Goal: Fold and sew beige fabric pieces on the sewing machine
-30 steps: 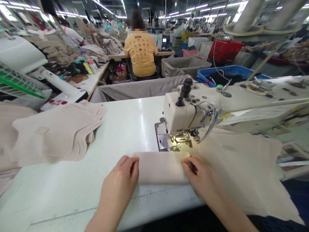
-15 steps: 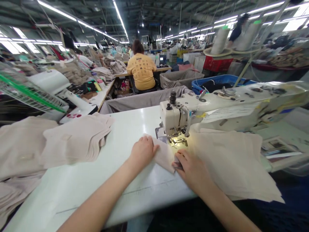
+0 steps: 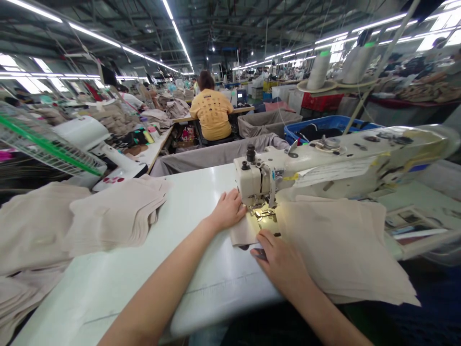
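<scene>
A small beige fabric piece (image 3: 242,233) lies under the front of the sewing machine head (image 3: 249,183), beside the lit presser foot (image 3: 264,213). My left hand (image 3: 229,209) rests on the fabric's far left part, palm down, thumb spread from the fingers, close to the machine head. My right hand (image 3: 283,257) is at the near right edge of the fabric, its index fingertip by the metal plate. Between its curled fingers sits a small dark tool (image 3: 259,253), perhaps thread snips; most of it is hidden by the hand.
Stacked beige panels (image 3: 334,245) lie right of the needle, and more piles (image 3: 111,214) lie on the left of the white table (image 3: 194,192). A white fan (image 3: 82,134) stands at far left. Behind are a blue basket (image 3: 288,132), thread cones (image 3: 319,72) and a seated person (image 3: 212,113).
My left hand has moved forward and right toward the machine head. The fabric piece has turned and shifted closer to the presser foot. My right hand has barely moved, still with the dark tool.
</scene>
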`<action>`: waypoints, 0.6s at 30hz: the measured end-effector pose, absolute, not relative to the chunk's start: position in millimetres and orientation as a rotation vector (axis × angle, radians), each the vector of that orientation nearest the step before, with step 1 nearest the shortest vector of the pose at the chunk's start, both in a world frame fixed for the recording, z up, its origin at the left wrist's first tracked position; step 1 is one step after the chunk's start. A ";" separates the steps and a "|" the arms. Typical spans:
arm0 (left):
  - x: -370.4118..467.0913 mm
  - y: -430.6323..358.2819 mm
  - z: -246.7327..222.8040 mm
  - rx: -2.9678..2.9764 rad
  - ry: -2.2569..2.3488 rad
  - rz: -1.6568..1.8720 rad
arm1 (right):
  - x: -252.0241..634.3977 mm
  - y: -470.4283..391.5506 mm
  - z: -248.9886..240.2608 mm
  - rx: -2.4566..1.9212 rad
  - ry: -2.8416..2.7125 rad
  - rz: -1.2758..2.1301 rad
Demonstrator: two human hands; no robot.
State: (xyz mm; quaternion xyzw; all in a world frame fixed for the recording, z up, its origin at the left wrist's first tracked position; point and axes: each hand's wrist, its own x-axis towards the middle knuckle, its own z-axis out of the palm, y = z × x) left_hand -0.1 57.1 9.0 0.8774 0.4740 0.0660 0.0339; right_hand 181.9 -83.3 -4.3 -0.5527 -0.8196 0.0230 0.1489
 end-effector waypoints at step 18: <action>1.8 64.9 1.5 2.720 1.365 0.284 | 182.7 -78.6 -7.5 -1.640 -2.382 0.121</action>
